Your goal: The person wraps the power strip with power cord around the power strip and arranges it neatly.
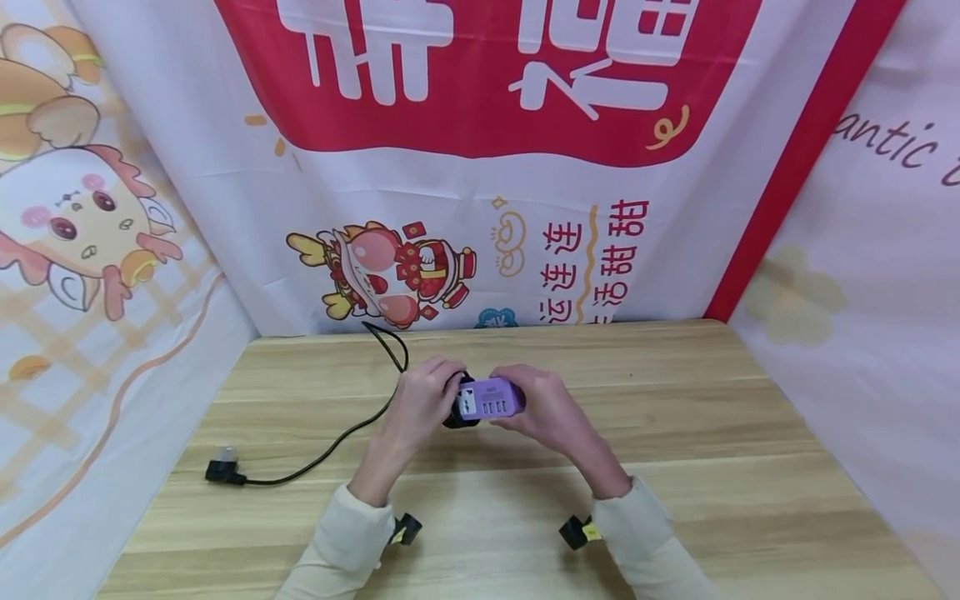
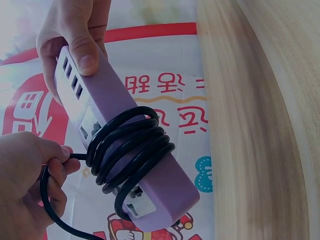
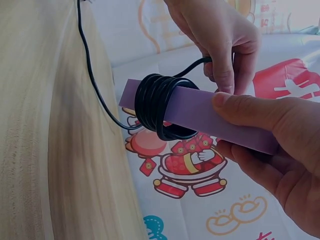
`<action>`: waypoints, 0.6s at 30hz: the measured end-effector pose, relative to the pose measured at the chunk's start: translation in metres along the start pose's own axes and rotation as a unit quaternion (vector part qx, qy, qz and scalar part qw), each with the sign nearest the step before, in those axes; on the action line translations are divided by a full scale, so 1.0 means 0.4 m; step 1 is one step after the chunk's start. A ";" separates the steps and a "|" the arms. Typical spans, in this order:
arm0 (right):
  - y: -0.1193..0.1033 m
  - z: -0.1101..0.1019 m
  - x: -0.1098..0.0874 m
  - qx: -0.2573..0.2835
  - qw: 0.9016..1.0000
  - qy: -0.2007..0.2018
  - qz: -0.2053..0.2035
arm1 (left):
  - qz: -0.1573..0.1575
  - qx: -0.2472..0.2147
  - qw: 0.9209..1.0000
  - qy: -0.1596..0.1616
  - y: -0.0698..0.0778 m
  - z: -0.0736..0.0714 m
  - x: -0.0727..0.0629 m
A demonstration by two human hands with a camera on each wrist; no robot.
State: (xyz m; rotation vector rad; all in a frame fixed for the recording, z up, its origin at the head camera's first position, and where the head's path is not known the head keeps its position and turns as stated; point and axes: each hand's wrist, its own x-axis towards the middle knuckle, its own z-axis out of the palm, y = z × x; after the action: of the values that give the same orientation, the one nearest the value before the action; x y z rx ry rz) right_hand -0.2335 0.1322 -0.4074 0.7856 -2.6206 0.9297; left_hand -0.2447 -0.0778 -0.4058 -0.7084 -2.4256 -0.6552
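A purple power strip (image 1: 491, 396) with USB ports and sockets is held up above the table, its black cord (image 2: 132, 150) wound round one end in several loops. My right hand (image 1: 547, 408) grips the other end, thumb on one side and fingers on the opposite side, as the right wrist view shows. With thumb and fingers, my left hand (image 2: 30, 180) pinches the cord just beside the loops. From there the loose length of cord trails to the table. In the head view, my left hand (image 1: 426, 400) partly hides the wound end.
The black plug (image 1: 222, 471) lies on the left of the wooden table (image 1: 720, 433), the cord curving from it towards the back edge. A printed cloth (image 1: 450, 183) hangs behind the table, with more cloth at both sides. Wrist cameras sit near both cuffs.
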 end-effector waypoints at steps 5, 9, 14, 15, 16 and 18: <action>-0.003 0.001 0.000 -0.007 1.000 -0.006 -0.023 | 0.006 -0.009 1.000 0.021 -0.006 0.002 -0.001; -0.004 0.004 -0.002 -0.018 0.999 -0.004 -0.049 | 0.019 -0.018 0.999 0.046 -0.010 0.004 0.000; -0.003 0.008 -0.002 -0.020 0.998 -0.002 -0.067 | 0.023 -0.021 0.998 0.062 -0.013 0.001 0.001; -0.003 0.008 -0.001 -0.015 0.998 -0.003 -0.063 | 0.022 -0.021 0.998 0.061 -0.013 0.000 0.001; -0.002 0.008 -0.001 -0.009 0.998 -0.003 -0.058 | 0.020 -0.022 0.998 0.058 -0.013 0.000 0.001; 0.004 0.007 0.000 0.006 0.999 0.004 -0.039 | 0.015 -0.023 0.998 0.052 -0.011 -0.002 0.001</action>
State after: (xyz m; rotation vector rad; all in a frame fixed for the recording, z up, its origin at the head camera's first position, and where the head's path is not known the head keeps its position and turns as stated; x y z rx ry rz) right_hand -0.2343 0.1314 -0.4104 0.8775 -2.5595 0.9250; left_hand -0.2473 -0.0814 -0.4064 -0.7090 -2.3076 -0.7195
